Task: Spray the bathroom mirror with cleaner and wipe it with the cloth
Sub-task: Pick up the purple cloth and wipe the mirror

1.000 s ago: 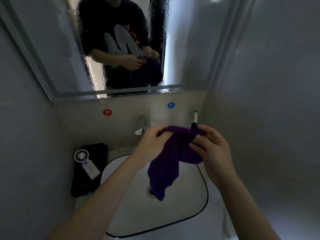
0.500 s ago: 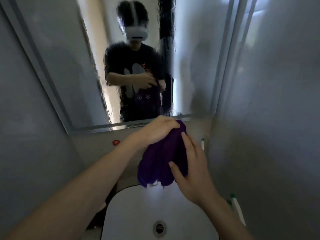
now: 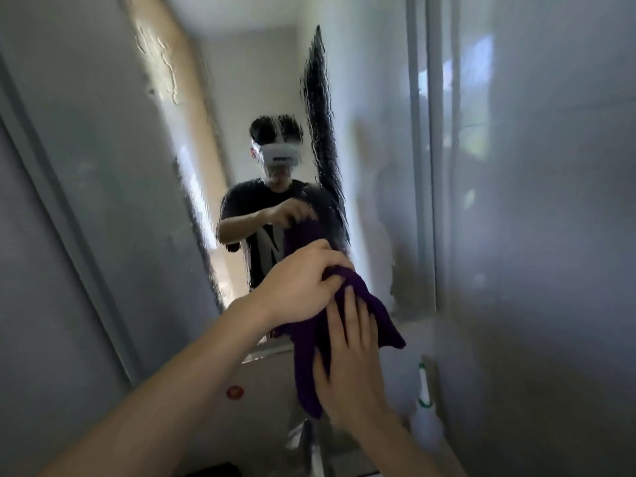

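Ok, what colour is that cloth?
The cloth is plain dark purple; head view shows it best.

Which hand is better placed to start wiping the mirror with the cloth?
Left, probably. The left hand grips the cloth bunched before the mirror; the right hand lies flat on its hanging part, lower down.

The big flat wall mirror with a grey frame (image 3: 371,149) is wet. Drops and wavy streaks run down the glass, and a dry patch shows near its bottom right corner.

The soft dark purple cloth (image 3: 377,316) is bunched up in front of the mirror's bottom edge. I cannot tell if it touches the glass. The left hand (image 3: 299,284) grips its top. The right hand (image 3: 351,370) lies on it with straight fingers. One long end hangs down.

A blurry white bottle with green rings (image 3: 426,420) stands upright, low on the right.
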Tool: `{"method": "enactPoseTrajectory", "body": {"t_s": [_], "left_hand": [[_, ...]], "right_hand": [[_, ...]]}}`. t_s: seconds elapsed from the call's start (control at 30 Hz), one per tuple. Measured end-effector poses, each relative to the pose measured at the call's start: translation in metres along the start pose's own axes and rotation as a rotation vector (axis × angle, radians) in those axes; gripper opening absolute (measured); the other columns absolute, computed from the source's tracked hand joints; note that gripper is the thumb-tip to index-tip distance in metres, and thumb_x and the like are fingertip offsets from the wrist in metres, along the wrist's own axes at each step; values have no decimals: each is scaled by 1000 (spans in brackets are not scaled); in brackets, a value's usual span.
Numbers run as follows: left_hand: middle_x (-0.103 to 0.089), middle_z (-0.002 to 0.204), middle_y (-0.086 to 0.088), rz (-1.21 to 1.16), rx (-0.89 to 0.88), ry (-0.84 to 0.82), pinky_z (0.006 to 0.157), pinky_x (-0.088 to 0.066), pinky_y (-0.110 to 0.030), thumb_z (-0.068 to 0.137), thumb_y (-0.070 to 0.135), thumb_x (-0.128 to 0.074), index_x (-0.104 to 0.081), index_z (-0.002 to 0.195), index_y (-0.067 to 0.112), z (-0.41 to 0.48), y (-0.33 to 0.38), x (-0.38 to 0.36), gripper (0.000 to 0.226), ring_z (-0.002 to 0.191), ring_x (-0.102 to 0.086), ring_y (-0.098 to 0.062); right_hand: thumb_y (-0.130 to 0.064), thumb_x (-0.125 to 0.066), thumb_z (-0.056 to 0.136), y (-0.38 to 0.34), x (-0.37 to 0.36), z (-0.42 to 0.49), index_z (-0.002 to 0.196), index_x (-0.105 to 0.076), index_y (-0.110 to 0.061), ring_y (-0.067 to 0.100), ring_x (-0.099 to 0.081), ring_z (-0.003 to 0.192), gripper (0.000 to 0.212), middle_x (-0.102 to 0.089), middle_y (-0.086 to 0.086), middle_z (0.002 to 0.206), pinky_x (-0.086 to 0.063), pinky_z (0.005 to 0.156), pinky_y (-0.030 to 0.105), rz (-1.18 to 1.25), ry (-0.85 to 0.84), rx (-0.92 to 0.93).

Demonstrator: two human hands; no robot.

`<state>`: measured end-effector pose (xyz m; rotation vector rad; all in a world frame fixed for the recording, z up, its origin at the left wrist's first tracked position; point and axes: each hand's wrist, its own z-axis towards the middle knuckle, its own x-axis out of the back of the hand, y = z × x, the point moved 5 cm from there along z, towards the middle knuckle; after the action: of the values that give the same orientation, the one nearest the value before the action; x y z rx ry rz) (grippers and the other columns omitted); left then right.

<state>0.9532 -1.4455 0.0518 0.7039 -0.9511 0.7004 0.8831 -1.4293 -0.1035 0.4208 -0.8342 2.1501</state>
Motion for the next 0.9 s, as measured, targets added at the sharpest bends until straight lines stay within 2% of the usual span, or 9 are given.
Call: {"method": "enactPoseTrajectory", "body": {"t_s": [0.1, 0.2, 0.27, 0.37, 0.43, 0.5, 0.67, 0.8, 0.9], "left_hand": [[-59, 96, 10, -137, -24, 194, 83, -50, -28, 94, 16, -69, -77, 111, 30, 4, -7, 21, 24, 85, -60, -6], [-61, 93, 6, -244, -105, 343, 72, -48, -18, 88, 8, -73, -77, 111, 22, 8, -7, 46, 28, 83, -61, -10], [-64, 96, 0, -341, -128, 389, 64, -51, -21, 87, -2, -70, -76, 112, 17, 13, -4, 64, 32, 84, -62, -13], [-64, 104, -2, -356, -122, 410, 67, -51, -16, 89, -2, -67, -73, 114, 18, 26, -4, 90, 33, 89, -61, -12], [-63, 111, 8, -244, -134, 410, 76, -52, -17, 86, 16, -65, -68, 115, 29, 38, -10, 106, 32, 99, -62, -9], [-59, 123, 15, -57, -148, 380, 89, -54, -27, 84, 30, -58, -61, 124, 36, 52, -15, 125, 40, 112, -61, -7], [-46, 143, 5, 633, -239, 339, 99, -48, -37, 88, 24, -64, -43, 147, 25, 103, -11, 183, 62, 126, -50, -20], [-39, 155, -1, 843, -198, 364, 108, -43, -45, 89, 31, -69, -36, 151, 26, 158, -4, 229, 71, 140, -40, -25], [-19, 169, -3, 941, -58, 359, 119, -31, -54, 81, 46, -78, -21, 158, 32, 192, 0, 256, 97, 154, -21, -28]], "right_hand": [[-30, -43, 92, 3, 7, 43, 160, -10, -20, 31, -15, 156, 76, -14, 9, 168, -22, 122, 60, -62, 46, 77], [-28, -43, 91, 8, 21, 89, 157, -16, -20, 36, -17, 155, 72, -18, 14, 167, -17, 122, 63, -94, 108, 136], [-26, -50, 92, 13, 32, 123, 156, -19, -17, 38, -15, 155, 72, -14, 16, 168, -14, 123, 62, -132, 159, 156], [-31, -48, 92, 13, 57, 175, 155, -21, -14, 40, -13, 153, 71, -11, 15, 167, -14, 122, 61, -201, 257, 229], [-29, -42, 91, 9, 79, 209, 155, -21, -15, 41, -13, 151, 69, -11, 15, 165, -19, 119, 66, -232, 319, 283], [-26, -43, 91, 5, 102, 241, 155, -22, -15, 42, -11, 151, 68, -10, 14, 166, -18, 118, 69, -251, 362, 325], [-32, -48, 89, -12, 159, 297, 156, -28, -15, 45, -10, 153, 72, -12, 13, 168, -12, 119, 69, -324, 417, 449], [-19, -33, 86, -23, 196, 327, 153, -40, -18, 41, -12, 154, 67, -22, 8, 168, -6, 121, 66, -370, 445, 563], [-16, -30, 78, -24, 215, 354, 147, -50, -15, 41, -21, 152, 71, -32, 7, 164, -6, 121, 66, -464, 434, 611]]}}
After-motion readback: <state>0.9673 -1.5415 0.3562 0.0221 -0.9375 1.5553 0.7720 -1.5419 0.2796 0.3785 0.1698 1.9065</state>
